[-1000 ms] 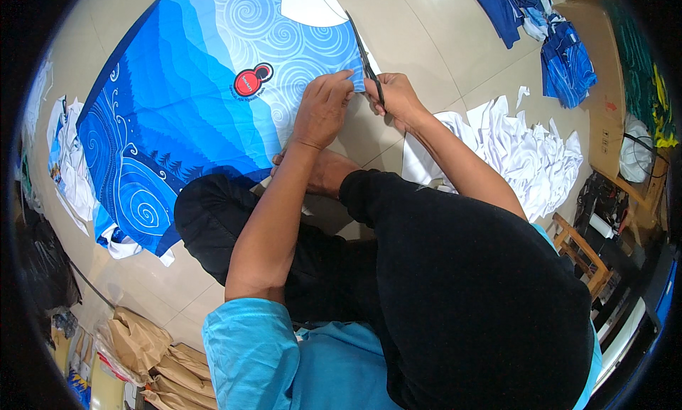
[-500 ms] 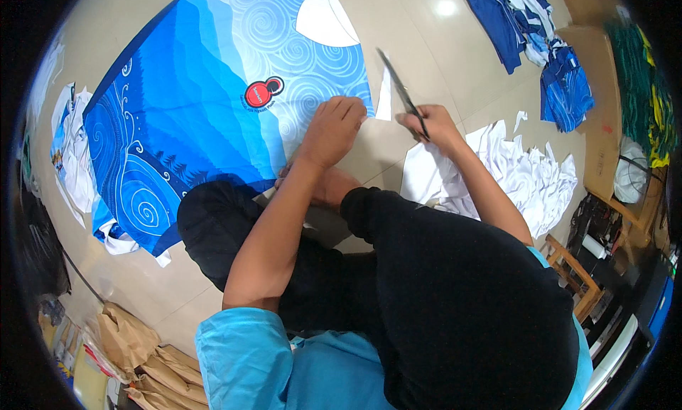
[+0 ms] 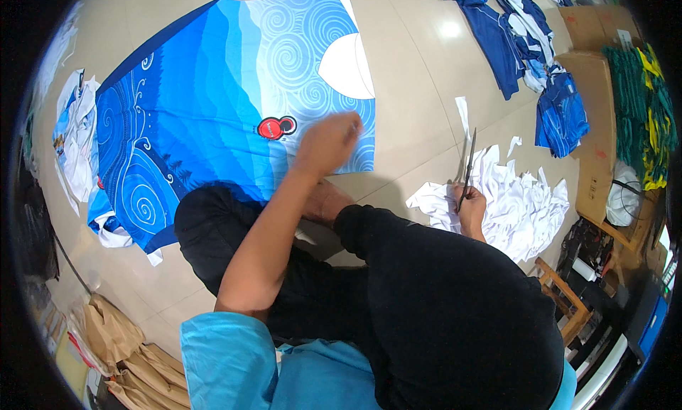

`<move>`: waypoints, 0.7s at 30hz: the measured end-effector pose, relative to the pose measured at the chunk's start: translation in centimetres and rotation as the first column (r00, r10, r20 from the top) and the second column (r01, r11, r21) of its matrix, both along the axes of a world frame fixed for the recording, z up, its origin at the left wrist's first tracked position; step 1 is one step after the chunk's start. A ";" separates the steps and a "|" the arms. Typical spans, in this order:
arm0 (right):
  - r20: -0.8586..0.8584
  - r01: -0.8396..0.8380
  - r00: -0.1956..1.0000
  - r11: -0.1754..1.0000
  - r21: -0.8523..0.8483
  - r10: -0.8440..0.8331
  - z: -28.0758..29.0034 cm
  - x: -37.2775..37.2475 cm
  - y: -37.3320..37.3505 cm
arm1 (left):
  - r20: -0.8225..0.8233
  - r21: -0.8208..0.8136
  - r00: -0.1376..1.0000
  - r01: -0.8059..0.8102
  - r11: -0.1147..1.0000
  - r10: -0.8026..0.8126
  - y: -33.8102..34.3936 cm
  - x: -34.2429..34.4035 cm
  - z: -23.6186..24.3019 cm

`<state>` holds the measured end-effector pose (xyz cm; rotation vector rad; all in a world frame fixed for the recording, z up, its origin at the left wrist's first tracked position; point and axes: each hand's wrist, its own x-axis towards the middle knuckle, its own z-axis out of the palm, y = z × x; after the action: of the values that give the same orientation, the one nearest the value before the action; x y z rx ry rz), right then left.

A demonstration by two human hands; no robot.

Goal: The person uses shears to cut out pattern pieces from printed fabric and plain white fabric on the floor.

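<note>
A blue patterned fabric panel (image 3: 206, 90) lies spread on the floor, with swirls, mountain shapes, a red-and-black badge and a white half-round patch at its right side. Over its lower right part hovers my left hand (image 3: 327, 146); motion smears its fingers, and I cannot tell if they touch the cloth. My right hand (image 3: 472, 210) is closed around the handles of dark scissors (image 3: 469, 167), whose blades point away from me. That hand is at the left of a heap of white cloth scraps (image 3: 522, 215). A narrow white strip (image 3: 462, 115) is just beyond the scissor tips.
Folded navy and blue garments (image 3: 497, 44) lie at the far right, beside a cardboard box (image 3: 593, 119). White and blue cloth (image 3: 74, 140) is piled at the left. Brown paper bags (image 3: 135, 346) stand at the lower left. My black-clad knees are close to the panel.
My right hand with the scissors has moved right and nearer, to the scrap heap. The white strip is now apart from the panel, farther right. My left hand has lifted from the panel's edge.
</note>
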<state>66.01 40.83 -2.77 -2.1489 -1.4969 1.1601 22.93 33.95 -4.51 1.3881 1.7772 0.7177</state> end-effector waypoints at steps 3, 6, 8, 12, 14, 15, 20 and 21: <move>-0.066 -0.160 0.984 0.985 0.061 0.164 -0.8 -1.3 -0.3 | -0.371 0.311 0.798 -0.375 0.873 0.475 -0.3 -3.1 -2.0; -0.088 -0.275 0.958 0.961 0.005 0.274 0.7 -3.6 1.2 | -0.513 0.027 0.727 -0.518 0.855 0.456 -0.1 -4.1 -1.7; -0.117 -0.401 0.915 0.901 -0.166 0.386 2.2 -7.3 3.3 | -0.534 -0.010 0.742 -0.486 0.874 0.406 -1.7 -5.7 -1.8; -0.195 -0.681 0.731 0.682 -0.267 0.654 3.1 -10.7 8.9 | -0.588 -0.002 0.753 -0.368 0.930 0.297 -2.4 -9.3 -2.3; -0.223 -0.748 0.653 0.571 -0.340 0.723 3.6 -12.2 11.7 | -0.584 -0.045 0.765 -0.366 0.930 0.273 -2.1 -10.7 -1.7; -0.239 -0.795 0.592 0.508 -0.332 0.770 3.5 -12.9 12.9 | -0.582 -0.064 0.771 -0.361 0.930 0.259 -2.0 -11.0 -1.5; -0.262 -0.922 0.337 0.260 -0.286 0.904 2.0 -15.4 18.2 | -0.354 0.213 0.896 -0.204 0.956 0.270 -0.9 -4.8 -1.7; -0.256 -0.937 0.285 0.212 -0.277 0.924 2.1 -16.1 18.9 | -0.369 0.135 0.910 -0.148 0.980 0.188 -1.3 -2.1 -0.5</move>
<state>49.86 59.75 -0.69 -1.1010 -2.9295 1.9338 20.81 32.67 -4.97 1.5360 2.2130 0.6706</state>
